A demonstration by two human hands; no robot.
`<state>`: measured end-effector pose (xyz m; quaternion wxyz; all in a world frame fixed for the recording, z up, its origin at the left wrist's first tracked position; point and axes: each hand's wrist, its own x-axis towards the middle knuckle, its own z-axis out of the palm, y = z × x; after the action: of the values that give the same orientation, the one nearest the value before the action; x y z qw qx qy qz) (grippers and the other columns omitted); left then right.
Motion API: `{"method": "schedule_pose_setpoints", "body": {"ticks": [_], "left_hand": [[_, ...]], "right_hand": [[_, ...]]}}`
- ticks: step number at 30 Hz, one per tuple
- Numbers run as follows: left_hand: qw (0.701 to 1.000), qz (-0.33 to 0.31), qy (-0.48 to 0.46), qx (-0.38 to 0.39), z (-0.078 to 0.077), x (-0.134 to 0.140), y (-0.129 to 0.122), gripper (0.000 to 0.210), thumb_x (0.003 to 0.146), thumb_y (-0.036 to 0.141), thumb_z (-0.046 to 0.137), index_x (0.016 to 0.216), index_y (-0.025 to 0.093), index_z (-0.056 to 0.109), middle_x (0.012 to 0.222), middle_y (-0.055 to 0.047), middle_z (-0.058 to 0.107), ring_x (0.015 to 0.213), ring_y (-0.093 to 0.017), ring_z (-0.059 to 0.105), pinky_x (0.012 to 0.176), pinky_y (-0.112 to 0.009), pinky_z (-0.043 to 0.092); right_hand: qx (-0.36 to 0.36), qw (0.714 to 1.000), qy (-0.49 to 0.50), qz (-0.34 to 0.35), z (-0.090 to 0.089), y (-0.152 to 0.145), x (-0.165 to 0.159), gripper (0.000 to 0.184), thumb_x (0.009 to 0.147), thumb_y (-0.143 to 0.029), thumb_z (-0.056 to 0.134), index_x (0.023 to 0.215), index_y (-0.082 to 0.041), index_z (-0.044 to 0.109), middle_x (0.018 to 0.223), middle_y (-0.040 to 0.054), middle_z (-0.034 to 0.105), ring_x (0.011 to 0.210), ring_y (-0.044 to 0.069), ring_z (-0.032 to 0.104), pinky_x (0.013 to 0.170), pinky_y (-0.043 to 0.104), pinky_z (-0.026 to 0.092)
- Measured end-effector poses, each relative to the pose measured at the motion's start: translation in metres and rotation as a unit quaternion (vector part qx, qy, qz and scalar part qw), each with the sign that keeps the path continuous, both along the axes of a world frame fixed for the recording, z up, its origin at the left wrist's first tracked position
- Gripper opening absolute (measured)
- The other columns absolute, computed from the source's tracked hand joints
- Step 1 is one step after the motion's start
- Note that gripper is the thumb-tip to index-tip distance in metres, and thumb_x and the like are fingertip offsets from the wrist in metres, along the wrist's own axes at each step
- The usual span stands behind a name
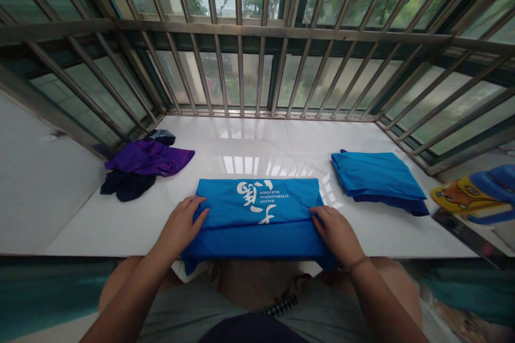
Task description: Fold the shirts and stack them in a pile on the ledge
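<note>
In front of me lies a blue T-shirt (229, 206) with white lettering that includes "DALIAN INTERNATIONAL MARATHON". Part of it is folded over, and its lower part hangs past the ledge's near edge. My left hand (185, 222) grips the shirt's left side, thumb and fingers bent at the cloth. At the right side, my right hand (333, 228) pinches the cloth near the crease that runs across the shirt. Some fingertips of both hands are hidden.
On the white ledge (265, 139), a folded blue stack (378, 174) lies right. Crumpled purple cloth (153, 158) and dark cloth (127, 185) lie left. A yellow-and-blue object (470, 193) sits at far right. Metal bars (241, 77) front the windows behind.
</note>
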<state>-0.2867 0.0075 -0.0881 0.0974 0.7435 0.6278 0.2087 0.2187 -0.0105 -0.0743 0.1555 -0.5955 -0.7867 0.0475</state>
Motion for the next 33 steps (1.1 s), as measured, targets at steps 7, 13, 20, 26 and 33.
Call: {"method": "schedule_pose_setpoints", "body": {"ticks": [7, 13, 20, 26, 33], "left_hand": [[0.993, -0.005, 0.113, -0.022, -0.012, -0.009, 0.025, 0.061, 0.107, 0.047, 0.046, 0.148, 0.008, 0.067, 0.159, -0.023, 0.062, 0.144, -0.039, 0.063, 0.125, -0.054, 0.049], [0.995, -0.017, 0.095, 0.016, -0.003, -0.007, 0.02, 0.058, 0.106, 0.055, 0.054, 0.144, 0.015, 0.071, 0.156, -0.02, 0.065, 0.142, -0.038, 0.064, 0.124, -0.057, 0.049], [0.977, -0.208, 0.045, -0.013, 0.004, 0.002, 0.0, 0.025, 0.106, 0.043, 0.064, 0.114, 0.032, 0.084, 0.137, -0.007, 0.078, 0.127, -0.031, 0.072, 0.113, -0.052, 0.055], [0.982, -0.186, 0.029, -0.012, 0.008, -0.003, -0.004, 0.025, 0.106, 0.042, 0.062, 0.108, 0.031, 0.085, 0.131, -0.008, 0.081, 0.121, -0.03, 0.075, 0.111, -0.05, 0.057], [0.994, -0.105, 0.021, 0.003, 0.005, -0.01, -0.04, 0.033, 0.106, 0.05, 0.059, 0.119, 0.029, 0.08, 0.133, -0.01, 0.078, 0.122, -0.033, 0.073, 0.11, -0.051, 0.056]], "right_hand": [[0.007, 1.0, 0.0, 0.013, 0.009, -0.018, -0.004, 0.026, 0.113, -0.034, 0.051, 0.116, -0.026, 0.076, 0.111, 0.0096, 0.078, 0.103, 0.028, 0.073, 0.093, 0.041, 0.057], [-0.031, 0.999, -0.007, -0.001, 0.003, -0.026, 0.005, 0.026, 0.109, -0.03, 0.056, 0.125, -0.025, 0.075, 0.114, 0.0096, 0.078, 0.104, 0.028, 0.075, 0.092, 0.04, 0.059], [-0.053, 0.998, -0.01, 0.023, 0.008, -0.021, 0.005, 0.026, 0.11, -0.031, 0.055, 0.119, -0.025, 0.079, 0.111, 0.0088, 0.079, 0.102, 0.028, 0.075, 0.093, 0.041, 0.06], [-0.028, 0.999, -0.013, 0.036, 0.012, -0.023, 0.002, 0.031, 0.112, -0.034, 0.05, 0.116, -0.026, 0.079, 0.108, 0.0098, 0.078, 0.099, 0.027, 0.073, 0.09, 0.04, 0.059], [-0.03, 0.999, 0.025, -0.03, 0.002, -0.044, 0.016, 0.032, 0.109, -0.046, 0.053, 0.125, -0.025, 0.071, 0.113, 0.011, 0.076, 0.101, 0.028, 0.075, 0.089, 0.04, 0.061]]}}
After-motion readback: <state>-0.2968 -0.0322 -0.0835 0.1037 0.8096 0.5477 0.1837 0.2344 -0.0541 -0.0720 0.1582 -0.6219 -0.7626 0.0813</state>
